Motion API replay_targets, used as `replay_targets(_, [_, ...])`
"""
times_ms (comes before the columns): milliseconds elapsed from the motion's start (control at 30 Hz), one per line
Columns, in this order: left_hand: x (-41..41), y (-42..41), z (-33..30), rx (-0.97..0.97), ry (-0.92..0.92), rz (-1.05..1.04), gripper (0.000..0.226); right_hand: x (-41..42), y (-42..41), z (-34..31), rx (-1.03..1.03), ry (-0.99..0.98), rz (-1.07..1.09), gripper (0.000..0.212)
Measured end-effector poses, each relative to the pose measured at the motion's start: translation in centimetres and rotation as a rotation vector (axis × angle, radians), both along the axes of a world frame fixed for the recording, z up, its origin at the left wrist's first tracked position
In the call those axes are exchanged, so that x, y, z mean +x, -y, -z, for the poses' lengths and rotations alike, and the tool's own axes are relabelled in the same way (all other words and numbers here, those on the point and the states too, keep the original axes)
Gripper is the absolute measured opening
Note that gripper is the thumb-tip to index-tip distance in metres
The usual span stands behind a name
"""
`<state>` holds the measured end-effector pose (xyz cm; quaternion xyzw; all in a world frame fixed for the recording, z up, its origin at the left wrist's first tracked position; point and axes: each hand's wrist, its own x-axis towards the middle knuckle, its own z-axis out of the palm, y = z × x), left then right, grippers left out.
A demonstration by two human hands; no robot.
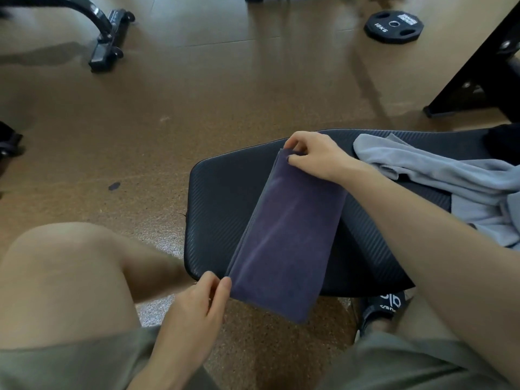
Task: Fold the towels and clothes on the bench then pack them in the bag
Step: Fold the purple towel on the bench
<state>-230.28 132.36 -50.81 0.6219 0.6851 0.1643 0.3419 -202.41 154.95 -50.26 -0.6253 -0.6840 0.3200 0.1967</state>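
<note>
Purple terry cloth, folded into a long narrow towel (pixel 284 235), lies slanted across the near end of a black padded bench (pixel 213 198) with a ribbed vinyl surface. Its far end sits on the pad, while its near end hangs past the bench's front edge, over the floor. The person's right hand (pixel 312 154) reaches across from the right and pinches the towel's far left corner between thumb and fingertips. The left hand (pixel 202 302) comes up from below and grips the near left corner, thumb on top and fingers curled under the layered edge. Between the two hands the left long edge of the towel runs straight and shows several stacked layers.

Farther right on the same bench lies a crumpled light grey garment (pixel 439 175), unfolded, with a sleeve or leg trailing toward the towel but not touching it. A dark piece of fabric (pixel 503 142) shows at the right edge of the bench; what it is cannot be told.

Below the bench a foot in a black sandal (pixel 385 308) rests on the brown speckled floor (pixel 118 142). A black weight plate (pixel 392 25) lies flat on the floor far behind, well apart from the bench.
</note>
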Motion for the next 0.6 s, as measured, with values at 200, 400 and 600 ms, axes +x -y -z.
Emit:
replay_targets(200, [-0.3,0.1,0.6,0.022,-0.015,0.035,0.026,-0.3,0.4,0.4,0.073,-0.004,0.066,0.011])
replay_targets(400, [-0.4,0.2,1.0,0.041,-0.035,0.047,0.027,-0.7,0.6,0.6,0.099,0.022,0.098,0.007])
replay_targets(600, [-0.3,0.0,1.6,0.028,-0.061,0.013,0.027,-1.4,1.0,1.0,0.159,0.138,0.084,0.006])
